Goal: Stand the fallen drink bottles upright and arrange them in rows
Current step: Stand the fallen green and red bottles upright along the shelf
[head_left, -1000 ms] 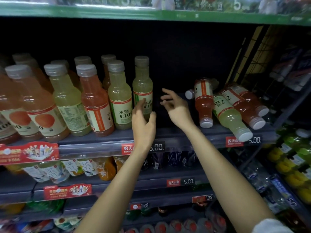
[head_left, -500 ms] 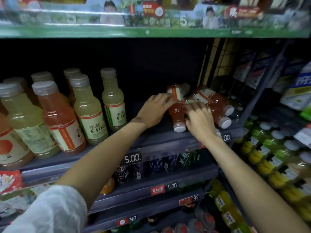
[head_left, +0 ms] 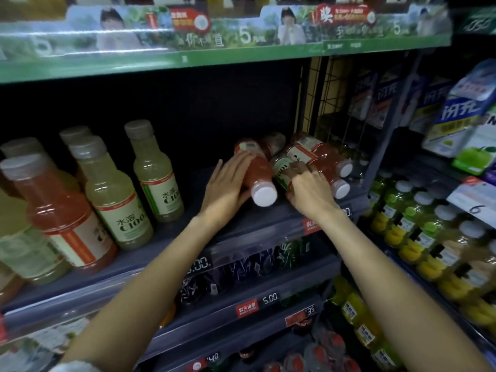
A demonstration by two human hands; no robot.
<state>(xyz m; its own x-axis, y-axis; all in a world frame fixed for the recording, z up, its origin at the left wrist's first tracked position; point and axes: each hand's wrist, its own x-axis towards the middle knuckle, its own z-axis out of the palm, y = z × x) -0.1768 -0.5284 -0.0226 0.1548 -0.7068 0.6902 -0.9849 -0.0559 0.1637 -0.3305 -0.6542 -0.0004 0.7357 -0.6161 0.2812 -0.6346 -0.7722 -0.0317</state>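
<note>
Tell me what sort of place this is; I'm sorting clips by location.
Most likely a shop's drinks aisle: tiered shelves stocked with bottled drinks, price tags on the shelf edges, and a promotional banner overhead.

- Your left hand (head_left: 228, 187) and right hand (head_left: 311, 193): both bare, no gloves, no rings or watch visible.
- Your forearms are uncovered from wrist almost to the elbow.
- Your left sleeve (head_left: 76, 367): white or very pale fabric, pushed up, only its edge shows at the bottom of the frame, blurred.
- Right sleeve: out of frame, can't tell.
</note>
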